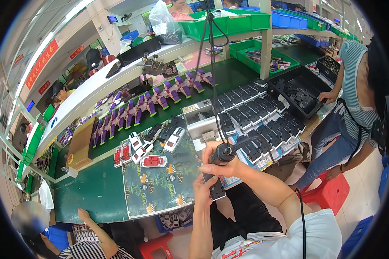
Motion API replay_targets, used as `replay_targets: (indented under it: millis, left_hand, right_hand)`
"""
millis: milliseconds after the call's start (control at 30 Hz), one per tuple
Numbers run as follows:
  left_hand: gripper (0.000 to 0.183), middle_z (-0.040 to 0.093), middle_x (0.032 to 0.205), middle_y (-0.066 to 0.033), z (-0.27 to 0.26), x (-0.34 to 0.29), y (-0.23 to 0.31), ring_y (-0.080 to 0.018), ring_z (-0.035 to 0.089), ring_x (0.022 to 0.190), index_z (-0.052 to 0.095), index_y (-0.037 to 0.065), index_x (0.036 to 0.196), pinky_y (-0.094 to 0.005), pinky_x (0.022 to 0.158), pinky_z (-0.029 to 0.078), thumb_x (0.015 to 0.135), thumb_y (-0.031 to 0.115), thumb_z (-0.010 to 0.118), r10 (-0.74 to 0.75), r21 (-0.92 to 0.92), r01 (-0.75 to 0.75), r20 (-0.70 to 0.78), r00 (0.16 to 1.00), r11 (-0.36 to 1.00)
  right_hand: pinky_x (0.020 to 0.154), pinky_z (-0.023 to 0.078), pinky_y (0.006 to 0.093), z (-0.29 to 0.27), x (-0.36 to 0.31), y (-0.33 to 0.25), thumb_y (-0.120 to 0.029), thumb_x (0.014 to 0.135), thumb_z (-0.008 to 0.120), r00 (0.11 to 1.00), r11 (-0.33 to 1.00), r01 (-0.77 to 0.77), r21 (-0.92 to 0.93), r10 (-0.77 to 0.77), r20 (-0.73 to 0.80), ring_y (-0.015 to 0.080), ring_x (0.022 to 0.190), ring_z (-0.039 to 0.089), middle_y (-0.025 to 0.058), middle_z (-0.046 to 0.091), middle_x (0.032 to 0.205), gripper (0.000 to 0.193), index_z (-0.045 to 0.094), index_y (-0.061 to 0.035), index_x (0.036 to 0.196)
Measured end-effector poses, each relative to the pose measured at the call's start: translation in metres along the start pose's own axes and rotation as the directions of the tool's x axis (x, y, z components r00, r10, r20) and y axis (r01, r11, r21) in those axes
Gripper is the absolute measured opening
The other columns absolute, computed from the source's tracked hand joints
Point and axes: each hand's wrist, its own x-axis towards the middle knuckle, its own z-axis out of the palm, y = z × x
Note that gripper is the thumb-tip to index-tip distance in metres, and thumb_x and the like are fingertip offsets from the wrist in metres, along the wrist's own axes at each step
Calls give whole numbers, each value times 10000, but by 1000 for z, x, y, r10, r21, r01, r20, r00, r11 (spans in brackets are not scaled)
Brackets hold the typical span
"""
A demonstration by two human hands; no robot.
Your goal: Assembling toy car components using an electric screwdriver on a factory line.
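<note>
My right hand (229, 167) is wrapped round a black electric screwdriver (225, 152), which stands over the edge of the workbench with a cable rising from it. Below it, my left hand (201, 190) grips a black toy car chassis (218, 192). The screwdriver's tip is hidden behind my fingers, so I cannot tell whether it touches the chassis. Left of my hands, several white toy cars (175, 140) and a red-and-white one (154, 161) rest on a printed mat (160, 194). A white screw feeder box (198, 113) stands just beyond.
Rows of black chassis (255, 113) fill the bench to the right, beside a black bin (304, 93). Purple toy parts (160, 100) line the green belt behind. Co-workers are at both sides; a red stool (328, 192) stands at right. Cables (212, 64) hang overhead.
</note>
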Motion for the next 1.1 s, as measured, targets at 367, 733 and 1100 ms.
replay_targets:
  millis: [367, 733, 1100]
  left_hand:
    - [751, 521, 1397, -174, -33, 3, -2, -379, 558, 1249, 423, 105, 1427, -618, 955, 536, 751, -170, 599, -33, -359, 39, 23, 999, 933]
    - [809, 610, 1232, -131, -38, 5, -8, -283, 648, 1060, 420, 196, 1470, -502, 832, 590, 760, -154, 587, -44, -415, 34, -14, 999, 909]
    - [812, 622, 1161, -113, -37, 8, -12, -260, 664, 1002, 440, 195, 1449, -577, 947, 546, 747, -191, 574, -32, -517, 28, 1, 999, 856]
  right_hand:
    - [485, 425, 233, -40, 37, -17, -74, 841, 768, 972, 988, 67, 138, -34, -231, 86, 533, 578, 28, 622, 670, 169, 602, -42, 825]
    - [461, 413, 228, -26, 53, 21, -123, 843, 776, 974, 980, -57, -192, 13, -227, 76, 474, 554, 16, 598, 592, 213, 618, -27, 737]
    - [433, 388, 248, -17, 50, 10, -236, 851, 766, 957, 972, -229, -54, 215, -197, 81, 421, 514, 1, 541, 503, 343, 608, -55, 606]
